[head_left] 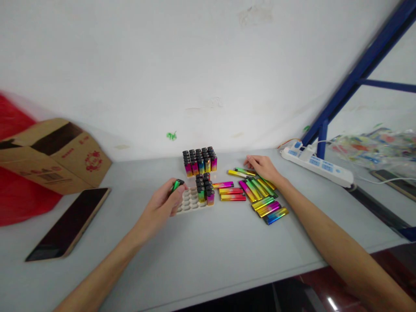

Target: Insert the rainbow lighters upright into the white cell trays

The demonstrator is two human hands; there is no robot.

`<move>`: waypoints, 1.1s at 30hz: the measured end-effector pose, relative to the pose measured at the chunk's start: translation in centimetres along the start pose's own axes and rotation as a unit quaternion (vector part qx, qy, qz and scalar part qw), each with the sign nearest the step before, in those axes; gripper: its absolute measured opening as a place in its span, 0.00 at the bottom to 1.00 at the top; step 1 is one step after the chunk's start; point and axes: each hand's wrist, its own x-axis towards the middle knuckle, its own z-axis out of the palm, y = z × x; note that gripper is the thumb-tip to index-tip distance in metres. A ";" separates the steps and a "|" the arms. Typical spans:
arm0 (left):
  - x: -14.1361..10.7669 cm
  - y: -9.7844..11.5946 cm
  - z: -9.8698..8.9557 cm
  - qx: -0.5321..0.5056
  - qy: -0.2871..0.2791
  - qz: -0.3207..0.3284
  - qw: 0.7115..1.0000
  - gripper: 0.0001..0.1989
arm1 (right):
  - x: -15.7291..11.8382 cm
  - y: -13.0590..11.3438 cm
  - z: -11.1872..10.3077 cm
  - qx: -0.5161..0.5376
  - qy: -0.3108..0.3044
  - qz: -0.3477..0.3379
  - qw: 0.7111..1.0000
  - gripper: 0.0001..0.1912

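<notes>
My left hand point(165, 200) is closed around a green lighter point(176, 185) with a black top, above the left side of a white tray point(192, 207) with round holes. Upright lighters point(205, 190) fill the tray's right-hand columns. Behind it stands a block of upright lighters point(199, 162) with black tops. My right hand point(261, 165) rests near the loose lighters at the back, its fingers curled; whether it holds one is hidden. Several shiny lighters point(256, 190) lie on their sides below it. Pink and red lighters point(231, 191) lie between these and the tray.
A phone-like dark slab point(69, 223) lies at the left, before an open cardboard box point(65, 156) and a red bag point(19, 203). On the right are a white power strip point(316, 164), a blue metal frame point(351, 82) and clear plastic packaging point(373, 149). A white wall point(195, 65) bounds the table.
</notes>
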 end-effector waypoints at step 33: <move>-0.9 -0.1 0.6 0.310 0.050 0.080 0.946 0.19 | 0.1 -0.1 0.1 -0.007 -0.002 -0.001 1.000 0.34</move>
